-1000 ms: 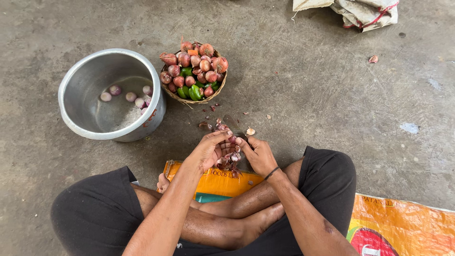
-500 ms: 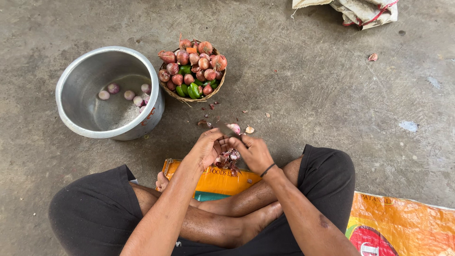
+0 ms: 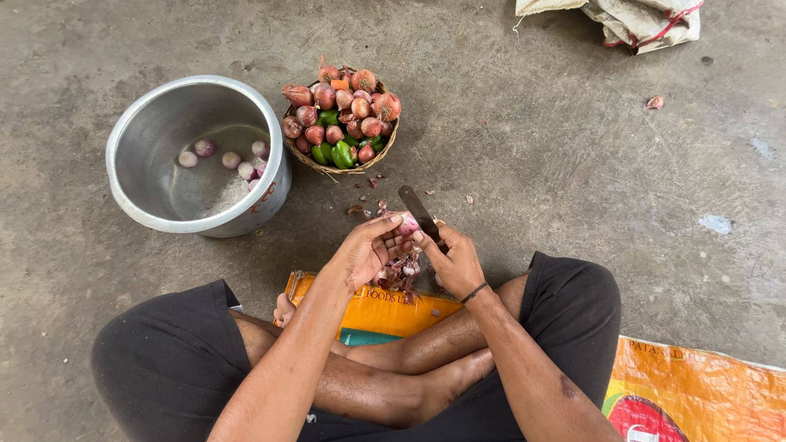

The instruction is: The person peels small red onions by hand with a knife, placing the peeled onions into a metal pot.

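While the floor carries a steel pot with peeled onions beside a basket of onions and peppers, the left hand closes its fingers on a small onion. The right hand grips a knife, blade angled up-left, touching the onion. Peels lie below.

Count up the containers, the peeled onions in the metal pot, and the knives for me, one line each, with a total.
Peeled onions in the pot: 5, at
Containers: 2, the pot and the basket
Knives: 1, the knife in the right hand, with an onion at the left hand
Total: 8
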